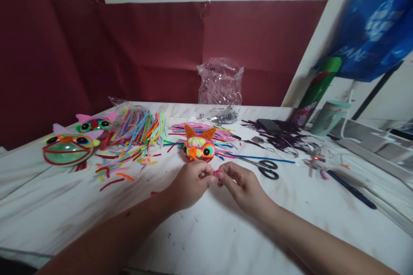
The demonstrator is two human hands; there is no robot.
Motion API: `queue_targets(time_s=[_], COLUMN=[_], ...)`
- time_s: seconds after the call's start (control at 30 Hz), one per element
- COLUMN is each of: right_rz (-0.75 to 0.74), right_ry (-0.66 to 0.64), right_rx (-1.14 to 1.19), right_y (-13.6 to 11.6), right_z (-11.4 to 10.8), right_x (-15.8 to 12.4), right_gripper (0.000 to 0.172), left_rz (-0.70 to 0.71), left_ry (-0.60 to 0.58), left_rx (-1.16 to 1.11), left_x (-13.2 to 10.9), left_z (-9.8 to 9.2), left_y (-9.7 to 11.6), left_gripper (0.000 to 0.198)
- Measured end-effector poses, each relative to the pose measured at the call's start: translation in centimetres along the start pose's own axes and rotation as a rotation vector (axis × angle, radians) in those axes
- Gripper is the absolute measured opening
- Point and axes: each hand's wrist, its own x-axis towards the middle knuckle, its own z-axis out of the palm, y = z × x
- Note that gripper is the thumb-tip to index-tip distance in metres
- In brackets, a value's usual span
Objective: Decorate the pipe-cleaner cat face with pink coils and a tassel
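My left hand (190,182) and my right hand (240,182) meet above the white table (209,232), both pinching a small pink piece of pipe cleaner (216,173) between their fingertips. Just beyond them sits a small craft cat head (199,146) with orange ears, green eyes and an orange nose. It rests in front of a spread of pink and coloured pipe cleaner pieces (222,135).
Two larger craft faces (69,148) lie at the left beside a bag of coloured pipe cleaner strips (140,124). Black-handled scissors (266,167) lie right of my hands. Purple strips (284,131), a glue gun (314,159), a cup (329,116) and a clear bag (220,81) stand further back.
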Motion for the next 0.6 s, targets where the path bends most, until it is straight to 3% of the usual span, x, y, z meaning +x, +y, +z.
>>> queue_targets(time_s=[0.17,0.33,0.43,0.6], right_rz=[-0.089,-0.147,-0.049,0.086], right_ry=[-0.049,-0.149,-0.127,-0.019], right_rx=[-0.222,-0.338,-0.142,0.309], right_y=[-0.3,-0.1,-0.1,-0.2], right_z=[-0.6,-1.0,-0.8,0.3], right_x=[0.1,0.2,0.4,0.4], right_gripper=[0.016,0.013,0.015,0.021], left_rz=[0.115,0.201,0.194,0.059], left_ry=[0.048,0.006,0.059,0.166], left_rx=[0.133,0.208,0.172,-0.166], left_x=[0.0,-0.2,-0.2,-0.2], left_z=[0.0,0.1,0.0,0.4], left_y=[0.2,0.1,0.2,0.6], left_gripper=[0.009,0.011,0.011,0.011])
